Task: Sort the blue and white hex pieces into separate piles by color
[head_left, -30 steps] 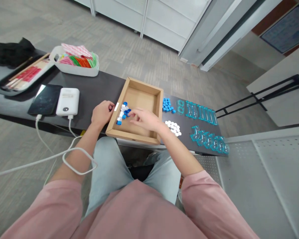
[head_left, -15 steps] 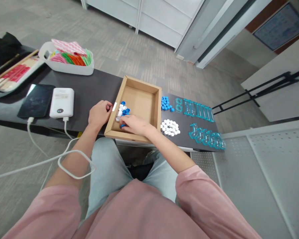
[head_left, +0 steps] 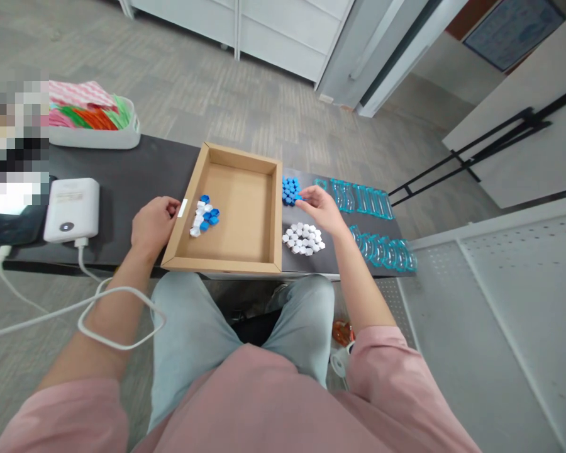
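Observation:
My right hand [head_left: 324,211] is at the edge of the group of blue hexagonal pieces [head_left: 290,191], thumb and index finger closed round one blue piece. Inside the shallow cardboard box [head_left: 277,220], a cluster of blue pieces [head_left: 205,226] and white hexagonal pieces [head_left: 195,231] lies along the left side. My left hand [head_left: 151,225] rests on the table with curled fingers against the outside of the box's left wall. I see nothing in it. Nearer my knees, right of the box, is a group of white pieces [head_left: 304,239].
Turquoise clear plastic parts [head_left: 382,251] lie in rows on the table's right end. To the left are a white power bank [head_left: 73,209] with a cable [head_left: 122,289], a dark phone [head_left: 14,220] and a white basket [head_left: 99,138] of colourful strips.
My right hand has left the box and moved right to the blue pieces. The pieces in the box now show uncovered. My left hand stays at the box; the view has shifted.

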A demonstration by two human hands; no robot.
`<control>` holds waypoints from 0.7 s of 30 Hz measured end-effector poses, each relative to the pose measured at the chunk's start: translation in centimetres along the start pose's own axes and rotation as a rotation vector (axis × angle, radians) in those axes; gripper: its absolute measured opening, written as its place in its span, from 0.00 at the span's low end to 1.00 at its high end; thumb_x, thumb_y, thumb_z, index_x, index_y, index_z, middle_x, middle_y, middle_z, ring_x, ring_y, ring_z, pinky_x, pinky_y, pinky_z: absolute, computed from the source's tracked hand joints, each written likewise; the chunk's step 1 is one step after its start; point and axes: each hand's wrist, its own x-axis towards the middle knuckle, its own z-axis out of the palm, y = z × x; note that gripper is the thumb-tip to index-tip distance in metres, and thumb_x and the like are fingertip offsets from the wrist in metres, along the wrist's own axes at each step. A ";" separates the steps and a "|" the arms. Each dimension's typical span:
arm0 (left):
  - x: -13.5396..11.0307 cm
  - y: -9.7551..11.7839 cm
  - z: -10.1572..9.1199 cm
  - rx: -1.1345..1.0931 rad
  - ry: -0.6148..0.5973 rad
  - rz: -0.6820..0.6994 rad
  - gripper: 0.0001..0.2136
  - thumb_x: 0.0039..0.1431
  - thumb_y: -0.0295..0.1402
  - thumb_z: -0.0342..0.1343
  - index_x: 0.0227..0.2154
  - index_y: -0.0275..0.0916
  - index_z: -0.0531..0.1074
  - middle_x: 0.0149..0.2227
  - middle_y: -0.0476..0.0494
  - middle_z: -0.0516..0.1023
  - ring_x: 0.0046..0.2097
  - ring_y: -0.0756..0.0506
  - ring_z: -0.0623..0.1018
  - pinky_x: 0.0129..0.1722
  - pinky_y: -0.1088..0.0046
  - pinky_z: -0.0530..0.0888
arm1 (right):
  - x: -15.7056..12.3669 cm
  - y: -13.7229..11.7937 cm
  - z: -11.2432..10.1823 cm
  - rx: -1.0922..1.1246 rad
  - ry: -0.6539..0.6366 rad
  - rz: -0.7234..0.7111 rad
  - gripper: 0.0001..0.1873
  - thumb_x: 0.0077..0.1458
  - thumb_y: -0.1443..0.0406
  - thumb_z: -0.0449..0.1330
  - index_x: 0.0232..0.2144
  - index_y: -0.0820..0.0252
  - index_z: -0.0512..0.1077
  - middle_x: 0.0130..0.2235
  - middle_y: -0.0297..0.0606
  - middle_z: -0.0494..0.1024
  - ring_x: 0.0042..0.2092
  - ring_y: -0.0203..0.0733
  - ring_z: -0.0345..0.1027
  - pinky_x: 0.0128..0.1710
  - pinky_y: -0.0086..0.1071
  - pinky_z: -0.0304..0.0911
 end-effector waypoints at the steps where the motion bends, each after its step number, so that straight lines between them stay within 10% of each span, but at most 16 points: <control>1: 0.0 0.0 0.0 0.002 -0.003 -0.008 0.15 0.74 0.38 0.57 0.55 0.40 0.84 0.52 0.40 0.86 0.51 0.39 0.82 0.44 0.69 0.72 | 0.1 0.8 -0.3 -0.037 0.017 0.018 0.20 0.57 0.52 0.75 0.46 0.51 0.77 0.51 0.39 0.86 0.46 0.48 0.82 0.53 0.46 0.82; 12: 0.0 -0.1 -0.2 0.006 0.003 -0.045 0.17 0.67 0.34 0.58 0.55 0.40 0.84 0.48 0.42 0.86 0.46 0.41 0.81 0.42 0.71 0.73 | 1.4 3.5 2.3 -0.275 -0.013 -0.019 0.18 0.56 0.65 0.69 0.50 0.54 0.78 0.57 0.44 0.82 0.42 0.46 0.82 0.56 0.51 0.83; 21: -0.2 0.1 0.0 -0.019 0.011 -0.013 0.17 0.69 0.34 0.58 0.56 0.38 0.84 0.51 0.40 0.86 0.49 0.41 0.81 0.46 0.70 0.73 | -0.1 -2.7 4.0 -0.289 -0.053 -0.213 0.10 0.69 0.62 0.66 0.51 0.51 0.79 0.53 0.43 0.83 0.46 0.51 0.81 0.55 0.49 0.81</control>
